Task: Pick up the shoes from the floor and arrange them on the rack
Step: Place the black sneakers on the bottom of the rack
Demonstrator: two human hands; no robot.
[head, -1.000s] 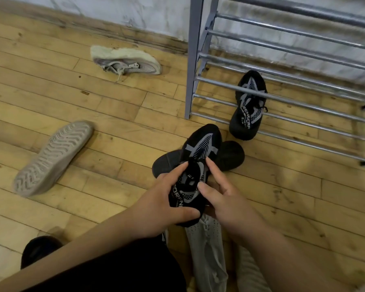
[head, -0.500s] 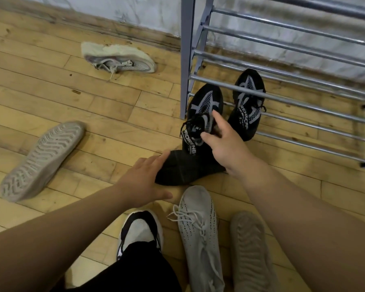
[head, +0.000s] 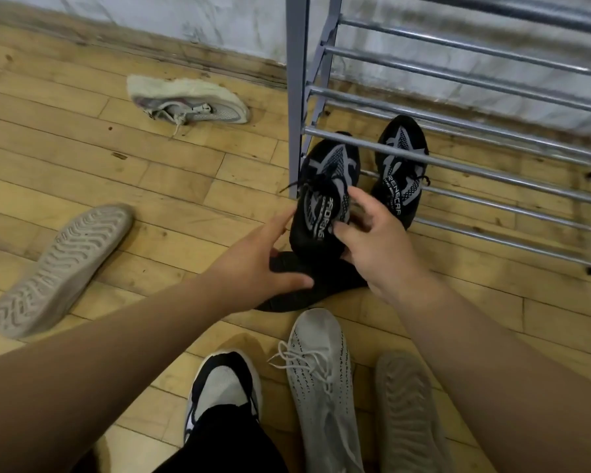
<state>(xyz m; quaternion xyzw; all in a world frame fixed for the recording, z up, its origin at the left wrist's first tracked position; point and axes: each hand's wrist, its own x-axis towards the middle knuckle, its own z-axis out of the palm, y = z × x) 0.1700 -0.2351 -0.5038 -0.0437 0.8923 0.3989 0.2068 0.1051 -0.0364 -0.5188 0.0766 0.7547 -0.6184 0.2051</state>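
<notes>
Steadily: your right hand (head: 372, 244) pinches the black-and-grey knit shoe (head: 328, 172), your left hand (head: 260, 257) touches it straight-fingered. Seat it level on the grey metal rack (head: 296, 80).

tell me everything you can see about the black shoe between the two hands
The black shoe has a knit upper with grey-white stripes, white lettering along its collar and loose black laces. It sits sole down, toe pointing into the bottom tier of the rack by the corner post, beside its matching shoe. Its heel lies over a dark flat shoe. The right hand pinches its collar; the left hand reaches its side with straight fingers.
</notes>
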